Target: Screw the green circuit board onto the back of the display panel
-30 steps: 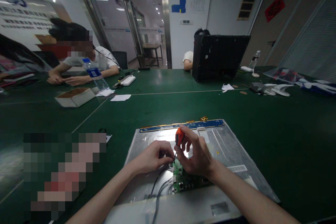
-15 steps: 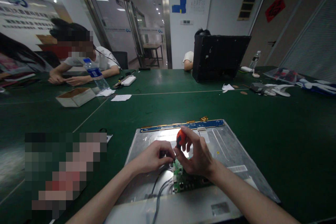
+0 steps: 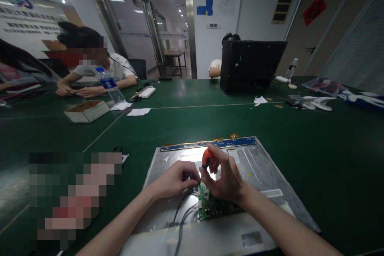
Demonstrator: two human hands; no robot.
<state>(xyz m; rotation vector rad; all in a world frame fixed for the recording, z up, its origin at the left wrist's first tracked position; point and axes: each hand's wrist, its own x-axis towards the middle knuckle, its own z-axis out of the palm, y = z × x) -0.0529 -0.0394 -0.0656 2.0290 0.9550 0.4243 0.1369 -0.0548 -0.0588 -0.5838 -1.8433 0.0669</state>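
My right hand (image 3: pixel 228 178) grips a short screwdriver (image 3: pixel 207 158) with an orange-and-black handle, held upright with its shaft pointing down. The tip meets the upper left corner of a green circuit board (image 3: pixel 204 204), though my fingers partly hide that spot. Close beside the tip, my left hand (image 3: pixel 175 178) has its thumb and fingers pinched together; what lies between them is too small to make out. The board lies on the silvery metal back of a display panel (image 3: pixel 261 168). Dark cables (image 3: pixel 180 228) run from the board's left side toward me.
A narrow blue circuit strip (image 3: pixel 243 141) lines the panel's far edge. Across the green table (image 3: pixel 168 124) are an open box (image 3: pixel 87 113), a water bottle (image 3: pixel 111 86), a white card (image 3: pixel 138 112) and a black monitor-like case (image 3: pixel 255 66). Other people sit beyond.
The screwdriver handle has turned slightly in my right hand's fingers. My left hand stays in place, and the panel and board have not moved.
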